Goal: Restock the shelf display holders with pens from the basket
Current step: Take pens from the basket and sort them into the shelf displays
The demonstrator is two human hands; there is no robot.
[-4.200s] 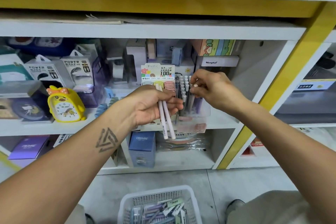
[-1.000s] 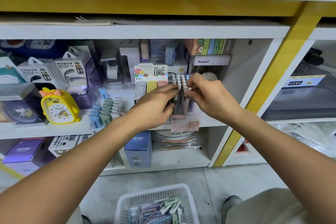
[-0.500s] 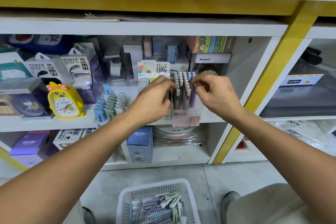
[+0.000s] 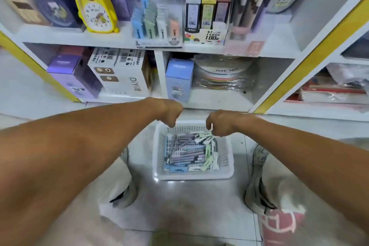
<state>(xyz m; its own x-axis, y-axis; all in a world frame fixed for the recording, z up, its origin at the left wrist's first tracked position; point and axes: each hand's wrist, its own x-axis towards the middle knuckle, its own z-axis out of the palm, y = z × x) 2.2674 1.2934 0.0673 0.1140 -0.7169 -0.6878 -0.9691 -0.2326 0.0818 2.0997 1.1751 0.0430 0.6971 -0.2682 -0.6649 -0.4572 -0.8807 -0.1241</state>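
A white plastic basket (image 4: 192, 175) stands on the floor between my feet, holding several pens (image 4: 185, 152) in purple, blue and white-labelled packs. My left hand (image 4: 172, 113) hangs over the basket's far left rim, fingers loosely curled downward, with nothing seen in it. My right hand (image 4: 219, 124) hovers over the far right corner, fingertips just above a white-labelled pen, gripping nothing that shows. The clear pen display holder (image 4: 249, 4) with upright pastel pens stands on the shelf above, beside a lead-refill display (image 4: 207, 6).
A yellow chick clock (image 4: 93, 6) and a clear holder of pastel items (image 4: 157, 20) share the upper shelf. Boxes (image 4: 121, 74) and wrapped flat goods (image 4: 223, 76) fill the lower shelf. My shoes (image 4: 257, 175) flank the basket. A yellow shelf post (image 4: 311, 52) rises at the right.
Both hands have left the pen display holder on the shelf and dropped to the basket on the floor. My view has tilted downward and moved closer.
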